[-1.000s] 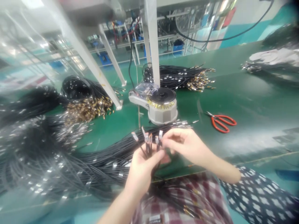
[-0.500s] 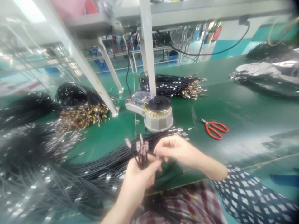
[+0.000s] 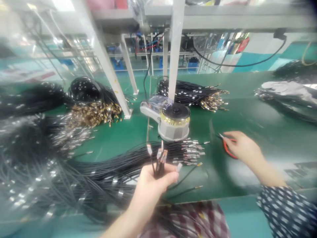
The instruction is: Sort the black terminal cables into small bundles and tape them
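So the left hand has a small bunch of black cables closed up in its fist, pale-tipped ends poking up at odd angles. One pale tip sits apart from the rest, right at the end of the thumb, and looks pinched there, though it's a bit blurry

The right hand is over at the red-handled pliers, well to the right of the cables. They look to be lying on the green surface, nose pointing left. Fingers and thumb are at the handles, but honestly can't tell if that grip is pressed together on them or just resting, cos the hand covers a good part of the tool

My read: the step in hand is getting hold of the pliers while the left looks after the cables. I'd say the next move calls for a proper seat round both handles so the blades can work freely, plus a steady left so that lone tip doesn't slip in among the others

Round about: a long cable bundle lies behind the left hand with its silvery ends fanned to the right, and a white dispenser with a black top stands just behind that
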The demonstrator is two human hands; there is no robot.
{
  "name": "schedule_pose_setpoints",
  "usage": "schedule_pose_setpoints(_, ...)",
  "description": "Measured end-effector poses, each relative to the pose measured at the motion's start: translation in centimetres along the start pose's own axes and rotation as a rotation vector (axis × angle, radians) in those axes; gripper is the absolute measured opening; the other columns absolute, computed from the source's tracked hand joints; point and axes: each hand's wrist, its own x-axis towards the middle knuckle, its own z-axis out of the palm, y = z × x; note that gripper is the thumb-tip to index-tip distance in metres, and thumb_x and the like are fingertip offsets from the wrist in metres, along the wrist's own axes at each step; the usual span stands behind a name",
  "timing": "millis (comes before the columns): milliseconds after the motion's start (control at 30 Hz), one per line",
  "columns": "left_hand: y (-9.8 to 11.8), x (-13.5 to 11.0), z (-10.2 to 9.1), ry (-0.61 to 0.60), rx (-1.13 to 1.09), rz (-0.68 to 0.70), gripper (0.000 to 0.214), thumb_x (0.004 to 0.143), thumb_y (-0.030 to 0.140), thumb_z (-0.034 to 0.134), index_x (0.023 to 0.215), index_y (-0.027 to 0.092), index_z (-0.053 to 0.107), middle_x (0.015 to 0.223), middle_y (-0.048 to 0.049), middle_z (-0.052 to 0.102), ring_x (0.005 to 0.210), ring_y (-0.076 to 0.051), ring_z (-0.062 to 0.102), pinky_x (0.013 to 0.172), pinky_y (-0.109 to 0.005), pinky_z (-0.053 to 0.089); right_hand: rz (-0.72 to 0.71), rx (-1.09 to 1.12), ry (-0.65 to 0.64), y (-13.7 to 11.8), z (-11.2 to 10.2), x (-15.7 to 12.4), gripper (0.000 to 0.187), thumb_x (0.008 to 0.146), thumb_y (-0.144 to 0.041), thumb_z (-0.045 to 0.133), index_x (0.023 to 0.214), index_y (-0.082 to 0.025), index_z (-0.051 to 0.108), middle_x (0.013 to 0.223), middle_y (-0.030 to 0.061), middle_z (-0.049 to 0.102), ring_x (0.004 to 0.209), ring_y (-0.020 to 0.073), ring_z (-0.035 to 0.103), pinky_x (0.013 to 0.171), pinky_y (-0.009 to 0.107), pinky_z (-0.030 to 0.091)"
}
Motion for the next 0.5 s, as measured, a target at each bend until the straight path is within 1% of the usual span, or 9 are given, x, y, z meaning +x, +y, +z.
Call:
schedule_pose_setpoints(67, -0.1, -0.1, 0.4, -0.017, 0.074, 0.038, 0.006, 0.063, 0.019, 0.079, 0.065, 0.014, 0.076, 0.058, -0.0037, 0.068, 0.050, -0.009, 0.050, 0.050, -0.021, 0.038, -0.017, -0.045, -0.059, 3.5, 0.2, -0.9, 0.034, 0.078, -0.038, 0.050, 0.091, -0.015, 0.071, 0.103, 0.0179, 0.071, 0.094, 0.0341, 0.067, 0.080, 0.046, 0.053)
schedule_pose_setpoints(100, -0.1, -0.2, 0.5, -0.034, 0.103, 0.056, 0.004, 0.062, 0.018, 0.078, 0.064, 0.015, 0.077, 0.061, -0.0046, 0.071, 0.056, -0.012, 0.056, 0.055, -0.023, 0.043, -0.036, -0.057, -0.088, 4.5, 0.2, -1.5, 0.034, 0.078, -0.038, 0.050, 0.092, -0.015, 0.071, 0.107, 0.0178, 0.070, 0.101, 0.0341, 0.065, 0.085, 0.045, 0.052)
schedule_pose_setpoints(133, -0.2, -0.2, 0.7, -0.053, 0.124, 0.069, 0.002, 0.062, 0.017, 0.078, 0.064, 0.015, 0.077, 0.064, -0.0054, 0.073, 0.062, -0.015, 0.060, 0.061, -0.025, 0.046, -0.039, -0.070, -0.110, 5.2, 0.2, -2.2, 0.036, 0.080, -0.039, 0.049, 0.095, -0.016, 0.071, 0.112, 0.0173, 0.069, 0.103, 0.0338, 0.065, 0.087, 0.045, 0.051)
schedule_pose_setpoints(200, -0.5, -0.3, 1.0, -0.080, 0.138, 0.084, 0.003, 0.063, 0.016, 0.076, 0.066, 0.016, 0.078, 0.070, -0.0060, 0.076, 0.070, -0.020, 0.065, 0.070, -0.028, 0.050, -0.016, -0.089, -0.145, 5.8, 0.1, -3.4, 0.039, 0.083, -0.041, 0.046, 0.103, -0.016, 0.069, 0.115, 0.0157, 0.068, 0.103, 0.0324, 0.065, 0.088, 0.045, 0.050)
schedule_pose_setpoints(267, -0.7, -0.6, 1.2, -0.079, 0.118, 0.092, 0.005, 0.065, 0.015, 0.075, 0.068, 0.017, 0.078, 0.073, -0.0053, 0.077, 0.073, -0.021, 0.068, 0.073, -0.030, 0.051, 0.044, -0.103, -0.163, 5.9, -0.2, -4.1, 0.042, 0.082, -0.043, 0.047, 0.106, -0.015, 0.067, 0.110, 0.0169, 0.069, 0.096, 0.0329, 0.066, 0.083, 0.046, 0.051)
schedule_pose_setpoints(333, -0.8, -0.9, 1.4, -0.081, 0.099, 0.093, 0.005, 0.066, 0.014, 0.074, 0.068, 0.018, 0.077, 0.074, -0.0046, 0.077, 0.073, -0.021, 0.069, 0.073, -0.030, 0.052, 0.116, -0.104, -0.178, 6.0, -0.5, -4.1, 0.039, 0.078, -0.044, 0.051, 0.097, -0.014, 0.068, 0.096, 0.0173, 0.072, 0.084, 0.0332, 0.068, 0.074, 0.046, 0.052)
schedule_pose_setpoints(400, -0.7, -1.2, 1.4, -0.088, 0.101, 0.101, 0.005, 0.067, 0.013, 0.074, 0.068, 0.018, 0.077, 0.075, -0.0043, 0.077, 0.075, -0.021, 0.069, 0.074, -0.029, 0.052, 0.176, -0.085, -0.198, 6.3, -0.8, -3.8, 0.030, 0.073, -0.041, 0.056, 0.084, -0.017, 0.069, 0.081, 0.0142, 0.073, 0.070, 0.0311, 0.068, 0.064, 0.043, 0.051)
schedule_pose_setpoints(467, -0.7, -1.4, 1.3, -0.100, 0.107, 0.124, 0.006, 0.069, 0.014, 0.073, 0.070, 0.018, 0.077, 0.078, -0.0043, 0.077, 0.078, -0.020, 0.068, 0.076, -0.028, 0.052, 0.211, -0.046, -0.214, 6.3, -1.2, -3.4, 0.021, 0.069, -0.037, 0.058, 0.077, -0.020, 0.068, 0.071, 0.0098, 0.072, 0.063, 0.0288, 0.067, 0.059, 0.041, 0.049)
schedule_pose_setpoints(500, -0.7, -1.3, 1.2, -0.102, 0.102, 0.137, 0.006, 0.069, 0.014, 0.072, 0.070, 0.018, 0.077, 0.079, -0.0041, 0.077, 0.079, -0.019, 0.068, 0.076, -0.027, 0.051, 0.221, -0.025, -0.207, 6.1, -1.4, -3.2, 0.018, 0.068, -0.036, 0.059, 0.074, -0.021, 0.067, 0.070, 0.0093, 0.071, 0.062, 0.0289, 0.066, 0.059, 0.041, 0.048)
